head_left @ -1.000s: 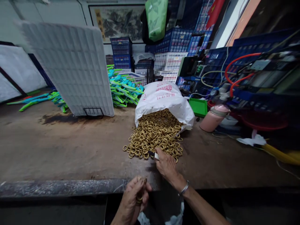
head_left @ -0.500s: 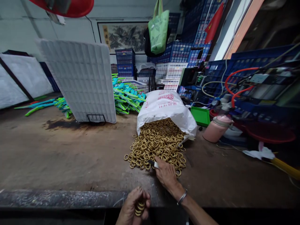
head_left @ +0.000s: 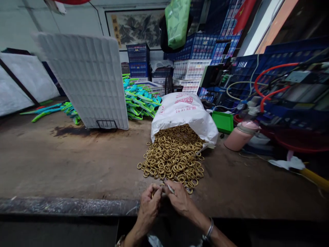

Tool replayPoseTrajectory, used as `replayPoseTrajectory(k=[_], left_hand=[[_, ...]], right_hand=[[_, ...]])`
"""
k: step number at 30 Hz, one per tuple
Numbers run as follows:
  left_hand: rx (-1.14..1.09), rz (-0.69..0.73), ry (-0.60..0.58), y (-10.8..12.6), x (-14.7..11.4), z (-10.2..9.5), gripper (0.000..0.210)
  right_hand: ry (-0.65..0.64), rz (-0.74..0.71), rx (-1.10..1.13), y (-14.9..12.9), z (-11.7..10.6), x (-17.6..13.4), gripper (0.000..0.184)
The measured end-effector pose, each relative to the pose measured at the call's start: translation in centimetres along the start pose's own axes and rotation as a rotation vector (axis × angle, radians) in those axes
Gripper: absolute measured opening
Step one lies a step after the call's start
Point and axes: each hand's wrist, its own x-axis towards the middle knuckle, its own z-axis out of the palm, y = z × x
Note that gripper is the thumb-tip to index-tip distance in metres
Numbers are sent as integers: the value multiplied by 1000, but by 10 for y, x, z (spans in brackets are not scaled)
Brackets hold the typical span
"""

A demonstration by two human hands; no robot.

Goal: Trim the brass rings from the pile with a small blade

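My left hand is closed around brass-coloured rings, which its fingers mostly hide. Close on its right, my right hand grips a small blade-like tool with a white handle and a dark tip. The fingertips of both hands nearly meet over the front of the table, at the near edge of a heap of the same rings. That heap spills from the mouth of a white sack with red print, lying on its side.
A tall pale ribbed panel stands left on the wooden table. Green and blue plastic parts lie behind it. Right of the sack are a green tray, a pink bottle and orange hoses. Stacked crates rise behind.
My right hand has drawn back from the rings towards my left hand, the tool still in it. My left hand has come up and forward, its rings now more hidden. The view has tilted down slightly.
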Motion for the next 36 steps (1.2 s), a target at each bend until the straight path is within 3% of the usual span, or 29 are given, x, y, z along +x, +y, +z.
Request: replayPoseTrajectory(k=[4,8,17,20,25,30,33,36], left_hand=[[-39,5,70,-4,0,-1,42],[-27,8,-11,-1,-3,-2,35],[105,237,-10,14,-15,5,21],[99,172,-12,10,-16,2,22],[100,24,-102,3,-16,-4,32],[27,-90,-113,-2,-20,-5,37],[5,-100,-107,-2,-24,-6,38],[-5,-92,-110,0,-27,-5,39]], right_hand=[[14,-9,92,-2,-1,-4,31],[-10,5,151,-3,-1,-6,37],[-80,301,514,0,6,-8,38],[-8,300,499,-2,5,-8,31],[71,192,293,-2,4,-7,20],[42,131,262,-2,5,-9,22],[11,145,340,1,7,-10,21],[49,133,258,7,10,-13,23]])
